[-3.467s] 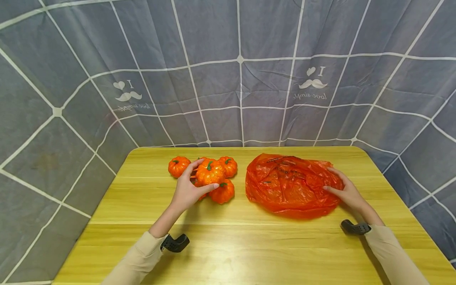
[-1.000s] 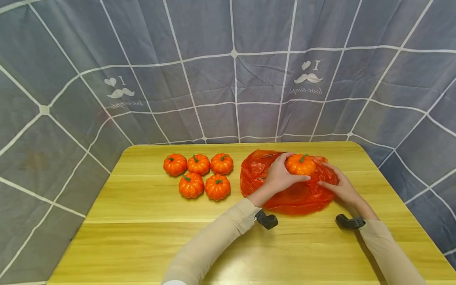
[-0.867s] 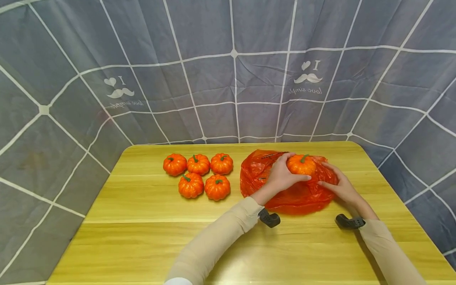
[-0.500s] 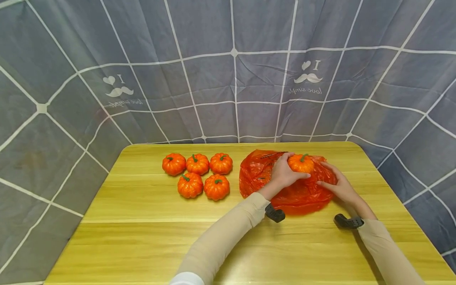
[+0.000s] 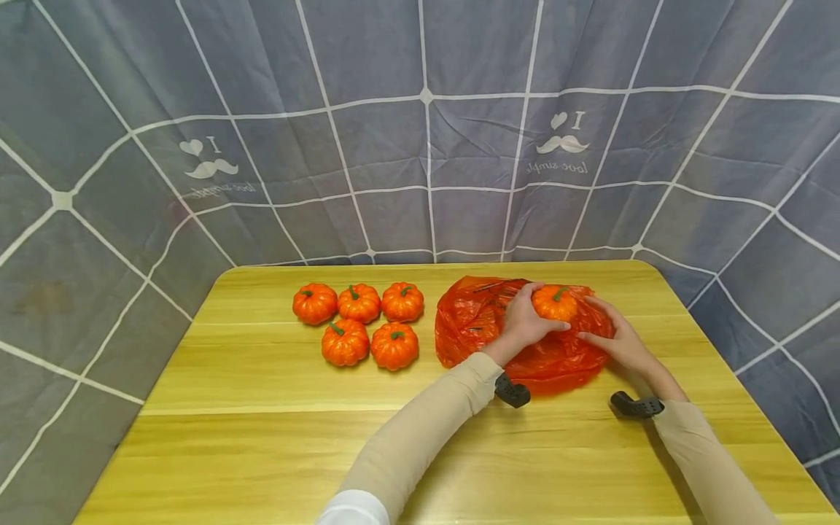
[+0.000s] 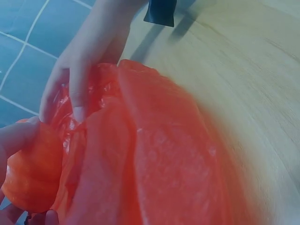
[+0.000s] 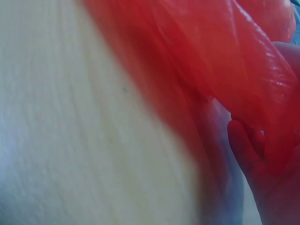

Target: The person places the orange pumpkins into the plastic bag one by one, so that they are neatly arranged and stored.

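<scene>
My left hand (image 5: pixel 521 321) grips a small orange pumpkin (image 5: pixel 554 303) with a green stem, thumb in front and fingers behind. The pumpkin is at the mouth of a crumpled red plastic bag (image 5: pixel 462 324), overlapping it in the head view. My right hand (image 5: pixel 623 344) holds the bag's right edge, thumb toward me and fingers at the far side. In the left wrist view the pumpkin (image 6: pixel 35 171) sits close beside the bag's edge, left of my right hand (image 6: pixel 89 56). Red film (image 7: pixel 211 51) covers part of my right hand in the right wrist view.
Several more pumpkins (image 5: pixel 345 343) stand in two rows on the wooden table (image 5: pixel 275 430), left of the bag. A grey curtain (image 5: pixel 387 146) with white lines hangs behind and around the table. A black camera mount (image 5: pixel 512 392) sits on my left wrist.
My left hand has carried the pumpkin from the group on the left over to the bag. During the last second it shifts slightly toward the right hand, which keeps its hold on the bag.
</scene>
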Available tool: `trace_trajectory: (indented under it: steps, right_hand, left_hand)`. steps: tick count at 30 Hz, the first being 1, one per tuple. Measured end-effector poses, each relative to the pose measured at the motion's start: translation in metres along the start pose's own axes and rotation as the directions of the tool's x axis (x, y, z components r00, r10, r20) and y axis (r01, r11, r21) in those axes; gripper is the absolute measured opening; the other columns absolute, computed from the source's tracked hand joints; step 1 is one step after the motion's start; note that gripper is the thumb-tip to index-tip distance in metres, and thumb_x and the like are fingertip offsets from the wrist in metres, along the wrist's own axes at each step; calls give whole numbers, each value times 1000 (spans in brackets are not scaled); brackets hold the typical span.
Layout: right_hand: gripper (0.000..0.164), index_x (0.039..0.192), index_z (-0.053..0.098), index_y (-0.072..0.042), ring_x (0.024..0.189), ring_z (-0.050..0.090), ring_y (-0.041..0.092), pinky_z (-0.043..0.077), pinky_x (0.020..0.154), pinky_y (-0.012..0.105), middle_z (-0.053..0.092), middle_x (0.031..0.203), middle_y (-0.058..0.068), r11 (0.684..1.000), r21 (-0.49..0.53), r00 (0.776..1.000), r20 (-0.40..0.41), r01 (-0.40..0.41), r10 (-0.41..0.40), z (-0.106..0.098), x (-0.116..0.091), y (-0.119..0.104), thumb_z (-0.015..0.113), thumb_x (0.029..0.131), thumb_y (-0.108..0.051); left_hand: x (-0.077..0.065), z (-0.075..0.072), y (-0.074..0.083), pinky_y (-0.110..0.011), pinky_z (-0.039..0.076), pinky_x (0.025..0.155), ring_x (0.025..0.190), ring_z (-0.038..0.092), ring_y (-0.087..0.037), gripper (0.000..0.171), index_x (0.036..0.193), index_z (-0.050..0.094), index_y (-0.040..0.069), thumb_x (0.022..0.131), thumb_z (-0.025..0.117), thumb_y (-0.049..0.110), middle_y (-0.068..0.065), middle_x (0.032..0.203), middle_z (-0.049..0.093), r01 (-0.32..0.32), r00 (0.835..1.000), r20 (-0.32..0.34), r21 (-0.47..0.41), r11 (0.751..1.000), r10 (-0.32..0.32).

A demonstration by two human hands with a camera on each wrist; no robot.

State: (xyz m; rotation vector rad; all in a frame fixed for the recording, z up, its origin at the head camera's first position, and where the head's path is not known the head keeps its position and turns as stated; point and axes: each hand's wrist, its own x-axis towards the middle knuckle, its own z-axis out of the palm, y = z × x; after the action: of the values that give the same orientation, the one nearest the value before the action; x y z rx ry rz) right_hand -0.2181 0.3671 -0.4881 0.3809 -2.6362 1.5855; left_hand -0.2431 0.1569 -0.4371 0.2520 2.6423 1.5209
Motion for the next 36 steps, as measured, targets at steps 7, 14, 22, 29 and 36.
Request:
trace_trajectory:
  steps: [7, 14, 22, 29, 36]
  right_hand:
    - [71, 148, 28, -5, 137, 32, 26, 29, 91, 0, 24, 151, 28, 999, -46, 1000, -7, -23, 23, -1, 1, 0, 67, 89, -11]
    - [72, 148, 29, -4, 139, 20, 49, 25, 115, 49, 23, 153, 26, 997, -63, 999, -13, -37, 36, -2, 1, -4, 68, 88, -8]
    - [74, 147, 29, -2, 137, 23, 50, 26, 91, -1, 24, 152, 27, 999, -40, 1000, -9, -20, 19, 0, 1, -5, 69, 85, -4]
    - [74, 147, 29, -3, 136, 25, 50, 27, 89, -1, 25, 152, 26, 998, -56, 1000, -7, -25, 25, 0, 1, -2, 69, 85, -5]
    - [72, 146, 31, -1, 135, 25, 51, 28, 89, -1, 26, 151, 28, 999, -45, 1000, -8, -13, 12, 1, 0, -1, 69, 85, -4]
  left_hand:
    - [2, 9, -5, -33, 44, 99, 120, 50, -21, 78, 134, 50, 25, 67, 88, 32, 4, 132, 57, 15, 1000, -1, -2, 1000, -15]
    - [6, 15, -7, -34, 43, 101, 121, 51, -20, 78, 135, 50, 24, 67, 87, 33, 4, 133, 57, 25, 1000, 6, 12, 1000, -25]
    - [8, 23, -10, -38, 41, 104, 125, 49, -21, 79, 136, 49, 24, 68, 87, 33, 5, 137, 55, 33, 999, -3, 34, 999, -33]
    - [8, 26, -12, -39, 41, 105, 126, 48, -22, 78, 137, 48, 25, 70, 86, 32, 4, 138, 53, 27, 1000, -5, 29, 999, -27]
    - [9, 29, -15, -32, 45, 95, 112, 51, -20, 78, 136, 51, 30, 67, 88, 32, -4, 123, 49, 43, 999, -9, 28, 999, -43]
